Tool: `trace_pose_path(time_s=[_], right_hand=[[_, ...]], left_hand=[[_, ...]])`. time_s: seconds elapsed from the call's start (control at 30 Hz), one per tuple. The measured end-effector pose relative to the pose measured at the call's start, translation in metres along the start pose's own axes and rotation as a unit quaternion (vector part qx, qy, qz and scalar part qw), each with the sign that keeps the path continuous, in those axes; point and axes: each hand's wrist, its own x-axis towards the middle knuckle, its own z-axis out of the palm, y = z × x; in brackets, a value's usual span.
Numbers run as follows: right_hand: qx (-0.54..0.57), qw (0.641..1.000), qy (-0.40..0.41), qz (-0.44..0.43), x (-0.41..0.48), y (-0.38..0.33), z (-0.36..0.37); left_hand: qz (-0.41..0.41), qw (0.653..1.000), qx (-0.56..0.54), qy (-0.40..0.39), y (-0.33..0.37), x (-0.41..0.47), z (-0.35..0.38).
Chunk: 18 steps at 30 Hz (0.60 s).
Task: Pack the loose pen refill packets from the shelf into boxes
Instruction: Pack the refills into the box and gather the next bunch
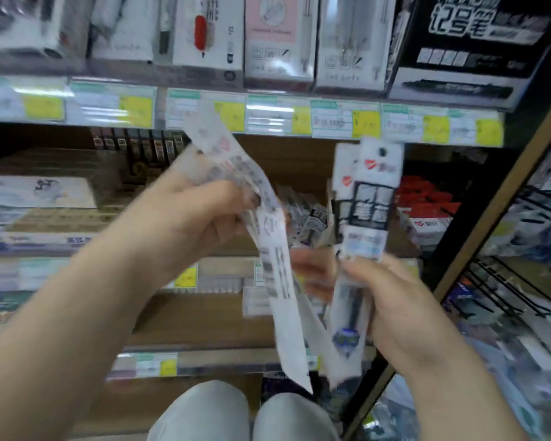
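Note:
My left hand (201, 218) grips a fanned bunch of long white pen refill packets (277, 275) in front of the shelf. The bunch slants from upper left to lower right. To its right, my right hand (392, 300) holds upright refill packets (368, 198), their printed fronts toward me. Behind both hands, more loose refill packets (309, 211) lie in an open cardboard box (398, 237) on the middle shelf. The picture is blurred by motion.
Boxed pens (277, 43) line the upper shelf above a strip of yellow price labels (366, 124). Flat boxes (39, 198) are stacked at left, red and white boxes (427, 202) at right. A black wire rack (509, 281) stands at far right. My knees (245, 412) are below.

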Motion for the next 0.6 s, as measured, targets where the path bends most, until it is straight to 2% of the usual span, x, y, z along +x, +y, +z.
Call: trace_pose_path(time_s=[0.07, 0.13, 0.17, 0.23, 0.3, 0.4, 0.47, 0.53, 0.6], right_hand=[[0.098, 0.989, -0.063, 0.087, -0.004, 0.008, 0.01], [0.169, 0.963, -0.178, 0.111, -0.01, 0.014, 0.021], [0.208, 0.947, -0.224, 0.103, -0.012, 0.016, 0.027], [0.262, 0.925, -0.258, 0.089, -0.016, 0.021, 0.034], [0.283, 0.919, -0.262, 0.079, -0.02, 0.027, 0.036], [0.267, 0.935, -0.222, 0.071, -0.025, 0.03, 0.037], [0.229, 0.96, -0.149, 0.057, -0.028, 0.028, 0.038], [0.141, 0.988, -0.053, 0.023, -0.03, 0.024, 0.037], [0.069, 0.998, 0.013, 0.003, -0.031, 0.024, 0.033]], left_hand=[[0.003, 0.998, -0.036, -0.042, -0.002, -0.012, 0.015], [0.037, 0.983, -0.1, -0.149, 0.0, -0.025, 0.036], [0.053, 0.974, -0.14, -0.17, 0.002, -0.029, 0.045], [0.047, 0.966, -0.2, -0.157, 0.002, -0.031, 0.053], [0.03, 0.963, -0.225, -0.144, 0.0, -0.033, 0.059], [0.01, 0.956, -0.257, -0.14, -0.008, -0.033, 0.062], [-0.012, 0.959, -0.264, -0.104, -0.015, -0.033, 0.059], [-0.05, 0.962, -0.26, -0.072, -0.021, -0.037, 0.058], [-0.09, 0.967, -0.232, -0.054, -0.03, -0.043, 0.06]])
